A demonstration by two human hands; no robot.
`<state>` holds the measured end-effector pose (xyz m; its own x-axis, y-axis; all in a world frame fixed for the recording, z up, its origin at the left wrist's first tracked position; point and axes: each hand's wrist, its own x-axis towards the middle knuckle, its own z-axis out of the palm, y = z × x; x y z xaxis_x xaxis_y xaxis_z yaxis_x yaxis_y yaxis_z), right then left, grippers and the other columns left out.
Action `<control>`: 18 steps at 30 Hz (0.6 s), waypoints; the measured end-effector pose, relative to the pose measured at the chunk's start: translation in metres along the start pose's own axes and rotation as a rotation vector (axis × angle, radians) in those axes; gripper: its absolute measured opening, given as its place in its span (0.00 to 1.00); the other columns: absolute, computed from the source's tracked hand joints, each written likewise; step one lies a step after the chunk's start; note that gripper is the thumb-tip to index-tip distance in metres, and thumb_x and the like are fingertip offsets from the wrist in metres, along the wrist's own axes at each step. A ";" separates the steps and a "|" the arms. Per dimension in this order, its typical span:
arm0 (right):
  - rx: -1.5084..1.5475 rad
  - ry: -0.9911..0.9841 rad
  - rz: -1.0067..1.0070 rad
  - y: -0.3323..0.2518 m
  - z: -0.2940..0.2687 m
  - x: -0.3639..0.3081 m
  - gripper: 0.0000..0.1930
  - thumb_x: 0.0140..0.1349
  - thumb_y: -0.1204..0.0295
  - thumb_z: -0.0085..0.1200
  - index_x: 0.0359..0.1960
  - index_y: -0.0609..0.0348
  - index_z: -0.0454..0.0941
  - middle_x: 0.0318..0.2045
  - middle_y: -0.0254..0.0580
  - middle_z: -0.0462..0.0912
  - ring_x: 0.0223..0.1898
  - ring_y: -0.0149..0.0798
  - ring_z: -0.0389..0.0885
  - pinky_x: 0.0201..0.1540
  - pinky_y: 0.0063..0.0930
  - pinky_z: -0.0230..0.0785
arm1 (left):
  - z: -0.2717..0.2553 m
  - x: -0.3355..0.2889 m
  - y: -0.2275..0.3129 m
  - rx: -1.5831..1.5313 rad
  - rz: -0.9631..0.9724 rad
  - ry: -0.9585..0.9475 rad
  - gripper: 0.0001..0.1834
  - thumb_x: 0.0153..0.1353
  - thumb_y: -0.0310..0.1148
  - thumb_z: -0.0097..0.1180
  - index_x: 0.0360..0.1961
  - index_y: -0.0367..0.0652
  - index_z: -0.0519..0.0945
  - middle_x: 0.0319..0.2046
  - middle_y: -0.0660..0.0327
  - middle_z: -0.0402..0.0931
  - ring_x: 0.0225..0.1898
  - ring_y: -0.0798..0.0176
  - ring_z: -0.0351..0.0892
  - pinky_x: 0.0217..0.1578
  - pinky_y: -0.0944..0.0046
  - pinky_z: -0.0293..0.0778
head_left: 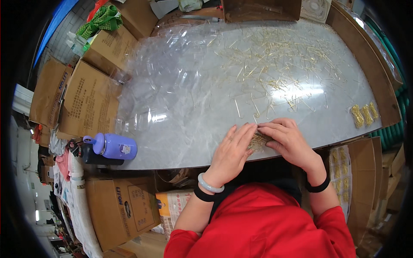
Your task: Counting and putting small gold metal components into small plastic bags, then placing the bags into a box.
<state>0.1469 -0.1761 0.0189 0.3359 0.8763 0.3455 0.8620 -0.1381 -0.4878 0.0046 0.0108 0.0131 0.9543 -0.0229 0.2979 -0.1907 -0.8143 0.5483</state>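
I log a grey marbled tabletop [185, 129], bright glare right of centre; pale block wall [61, 41] at upper left; small lit lamp [37, 215], lower left.

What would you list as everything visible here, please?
Table: one, grey, centre
Loose wire hooks: many, gold, table's far right
Hook bunch: one, gold, table's near edge
Cardboard boxes: several, brown, around and below table
Hook bundles: three, gold, table's right end; more, right box
Plastic pieces: many, clear, table's left half
Bottle: one, purple, near left corner
Dark object: one, black, beside bottle
Checked cloth: one, green, atop left boxes
Grille: one, white, far edge
Shirt: one, red, bottom centre
Left hand: one, black wristband, at hook bunch
Right hand: one, black wristband, at hook bunch
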 end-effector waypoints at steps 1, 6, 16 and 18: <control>0.036 -0.013 -0.028 0.003 0.001 0.001 0.25 0.54 0.71 0.67 0.55 0.58 0.76 0.55 0.42 0.80 0.58 0.48 0.73 0.61 0.41 0.64 | -0.001 -0.001 0.000 -0.045 -0.009 -0.001 0.35 0.61 0.27 0.60 0.70 0.39 0.64 0.67 0.50 0.64 0.69 0.44 0.64 0.70 0.45 0.57; -0.003 0.143 0.161 -0.025 -0.005 -0.013 0.22 0.54 0.73 0.66 0.52 0.58 0.78 0.49 0.42 0.80 0.52 0.50 0.74 0.56 0.40 0.67 | 0.005 -0.009 0.003 -0.075 -0.085 0.132 0.37 0.60 0.30 0.63 0.69 0.37 0.63 0.67 0.45 0.63 0.69 0.39 0.61 0.69 0.45 0.58; -0.254 0.418 0.228 -0.035 0.028 -0.012 0.08 0.54 0.76 0.65 0.35 0.55 0.80 0.34 0.39 0.78 0.37 0.46 0.75 0.42 0.40 0.68 | 0.006 -0.006 -0.006 0.101 -0.045 0.097 0.38 0.58 0.35 0.66 0.66 0.32 0.65 0.63 0.46 0.65 0.67 0.38 0.60 0.70 0.41 0.53; -0.142 0.312 0.229 -0.037 0.029 -0.006 0.08 0.55 0.77 0.64 0.36 0.56 0.81 0.35 0.40 0.78 0.37 0.47 0.75 0.42 0.40 0.68 | 0.006 -0.004 -0.004 0.104 -0.036 0.102 0.38 0.57 0.34 0.67 0.66 0.32 0.65 0.63 0.45 0.65 0.68 0.38 0.60 0.70 0.41 0.54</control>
<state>0.1023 -0.1628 0.0116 0.6054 0.6365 0.4779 0.7880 -0.3945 -0.4727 0.0027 0.0110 0.0053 0.9309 0.0621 0.3599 -0.1267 -0.8694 0.4776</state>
